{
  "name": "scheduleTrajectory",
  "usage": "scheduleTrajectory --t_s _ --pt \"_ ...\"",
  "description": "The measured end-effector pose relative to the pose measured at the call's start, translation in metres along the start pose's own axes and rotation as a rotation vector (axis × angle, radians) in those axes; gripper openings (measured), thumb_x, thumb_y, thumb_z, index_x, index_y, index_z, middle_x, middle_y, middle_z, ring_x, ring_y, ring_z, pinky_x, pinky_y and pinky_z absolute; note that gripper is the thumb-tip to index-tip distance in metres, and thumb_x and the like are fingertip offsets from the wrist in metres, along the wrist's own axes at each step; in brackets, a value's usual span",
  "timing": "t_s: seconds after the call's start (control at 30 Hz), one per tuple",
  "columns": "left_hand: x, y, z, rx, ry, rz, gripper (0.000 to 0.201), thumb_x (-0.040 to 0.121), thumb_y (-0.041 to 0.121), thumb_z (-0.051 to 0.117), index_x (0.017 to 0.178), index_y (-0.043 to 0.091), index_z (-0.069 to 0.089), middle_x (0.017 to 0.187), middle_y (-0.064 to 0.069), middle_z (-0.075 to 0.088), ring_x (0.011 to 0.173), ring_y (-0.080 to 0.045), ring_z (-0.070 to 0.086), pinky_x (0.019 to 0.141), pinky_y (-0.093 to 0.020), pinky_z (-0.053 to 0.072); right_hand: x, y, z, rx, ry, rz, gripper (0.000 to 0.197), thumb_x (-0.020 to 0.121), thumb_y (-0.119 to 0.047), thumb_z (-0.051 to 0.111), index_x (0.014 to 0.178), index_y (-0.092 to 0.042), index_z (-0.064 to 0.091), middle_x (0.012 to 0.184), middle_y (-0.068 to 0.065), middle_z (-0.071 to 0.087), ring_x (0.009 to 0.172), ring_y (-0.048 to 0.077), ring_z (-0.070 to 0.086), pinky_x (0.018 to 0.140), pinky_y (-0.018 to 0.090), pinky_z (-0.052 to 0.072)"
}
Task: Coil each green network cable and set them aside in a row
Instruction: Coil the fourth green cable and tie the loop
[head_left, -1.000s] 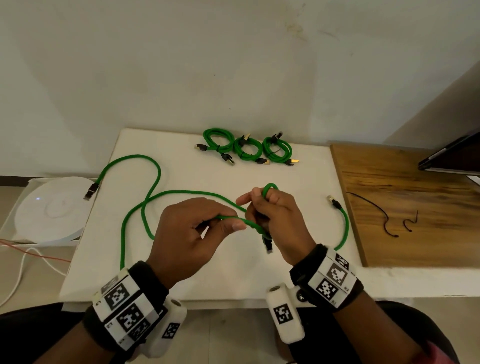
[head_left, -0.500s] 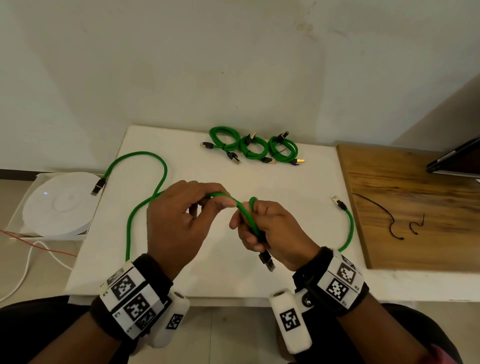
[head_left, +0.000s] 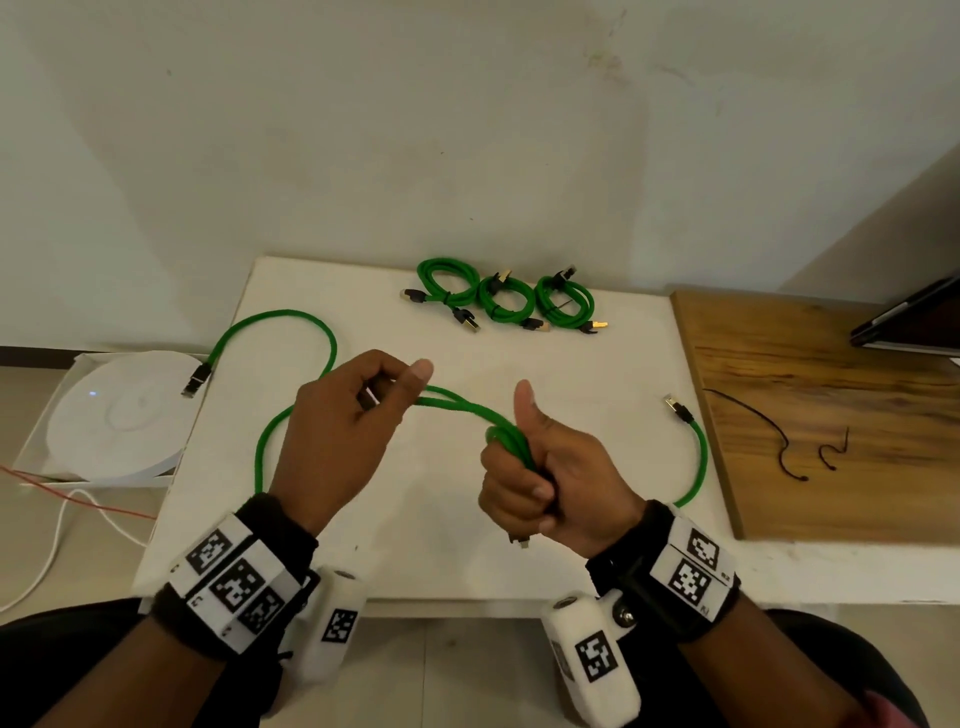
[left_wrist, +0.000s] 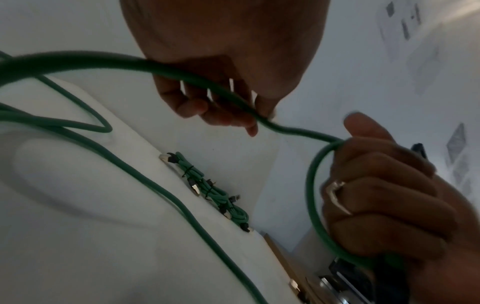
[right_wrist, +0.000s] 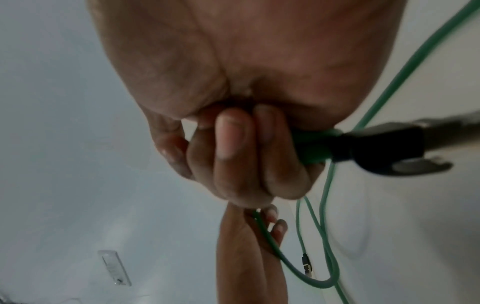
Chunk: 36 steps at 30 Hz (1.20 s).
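The right hand (head_left: 550, 478) is clenched around the near end of the green network cable (head_left: 467, 408), thumb up, with a first small loop gathered in its fist and the black plug (right_wrist: 384, 148) poking out below the little finger. The left hand (head_left: 343, 426) pinches the same cable between thumb and curled fingers, a short way along it.

The move to come turns on this (as a judgement): the held stretch runs roughly left to right between the two hands, above the middle of the white table (head_left: 519, 561), and the slack lies on the left hand's side, arcing toward the table's left edge, where the far plug (head_left: 196, 378) sits. So the left hand is the nearer one to feed cable, and the next turn would have to travel rightward into the right fist.

Three coiled cables (head_left: 506, 299) lie in a row at the table's back edge. A second loose cable (head_left: 698, 457) curves near the right edge, beside the wooden board (head_left: 831, 441).

How many turns the right fist holds is hidden by its fingers. The loose cable's near part passes behind the right wrist, so its other end cannot be seen. Both wrist views are dim and blurred.
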<state>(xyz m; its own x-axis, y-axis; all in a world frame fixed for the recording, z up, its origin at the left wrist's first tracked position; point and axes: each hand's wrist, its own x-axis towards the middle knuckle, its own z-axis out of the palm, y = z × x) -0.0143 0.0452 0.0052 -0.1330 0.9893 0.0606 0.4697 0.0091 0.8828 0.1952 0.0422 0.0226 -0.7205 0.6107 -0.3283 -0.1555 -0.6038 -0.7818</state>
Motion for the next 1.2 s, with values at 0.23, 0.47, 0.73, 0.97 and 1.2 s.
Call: scheduleTrajectory --t_s 0.23,0.47,0.73,0.97,1.2 --pt "-0.003 -0.010 0.013 0.006 -0.195 -0.049 0.049 0.097 0.056 0.061 0.059 0.025 0.058 0.057 0.000 0.057 0.052 -0.011 0.044 0.057 -0.026 0.039 -0.001 0.000 0.005 0.397 -0.164 -0.071 0.060 0.105 -0.044 0.043 0.051 -0.021 0.030 0.041 -0.003 0.020 0.035 0.014 0.019 0.040 0.027 0.006" --pt "-0.014 -0.006 0.026 0.034 -0.302 -0.032 0.055 0.099 0.058 0.052 0.058 0.022 0.057 0.060 0.003 0.063 0.051 -0.009 0.048 0.056 -0.020 0.038 -0.003 -0.003 0.013 0.595 -0.106 -0.201 0.056 0.108 -0.035 0.038 0.053 -0.023 0.032 0.043 -0.004 0.022 0.036 0.013 0.017 0.041 0.027 0.006" --pt "-0.029 0.005 0.029 0.144 -0.459 0.259 0.032 0.106 0.055 0.033 0.102 0.031 0.053 0.067 0.004 0.052 0.063 -0.015 0.050 0.056 -0.022 0.037 -0.007 -0.015 -0.005 0.980 -0.017 -0.468 0.060 0.111 -0.044 0.030 0.058 -0.019 0.043 0.048 -0.004 0.028 0.042 0.011 0.026 0.043 0.027 0.029" --pt "-0.033 0.003 0.032 0.226 -0.563 0.291 0.055 0.097 0.066 0.024 0.126 0.032 0.056 0.060 0.008 0.047 0.059 -0.013 0.049 0.055 -0.019 0.033 -0.005 -0.011 -0.017 1.071 -0.033 -0.497 0.062 0.111 -0.045 0.032 0.061 -0.012 0.050 0.049 -0.002 0.031 0.043 0.012 0.028 0.043 0.029 0.031" --pt "-0.033 0.002 0.032 0.221 -0.512 0.287 0.030 0.105 0.051 0.043 0.127 0.037 0.058 0.061 0.012 0.049 0.060 -0.011 0.050 0.053 -0.019 0.030 -0.004 -0.013 -0.027 0.975 0.279 -0.583 0.055 0.107 -0.039 0.039 0.058 -0.018 0.046 0.044 -0.004 0.031 0.037 0.012 0.029 0.036 0.026 0.033"
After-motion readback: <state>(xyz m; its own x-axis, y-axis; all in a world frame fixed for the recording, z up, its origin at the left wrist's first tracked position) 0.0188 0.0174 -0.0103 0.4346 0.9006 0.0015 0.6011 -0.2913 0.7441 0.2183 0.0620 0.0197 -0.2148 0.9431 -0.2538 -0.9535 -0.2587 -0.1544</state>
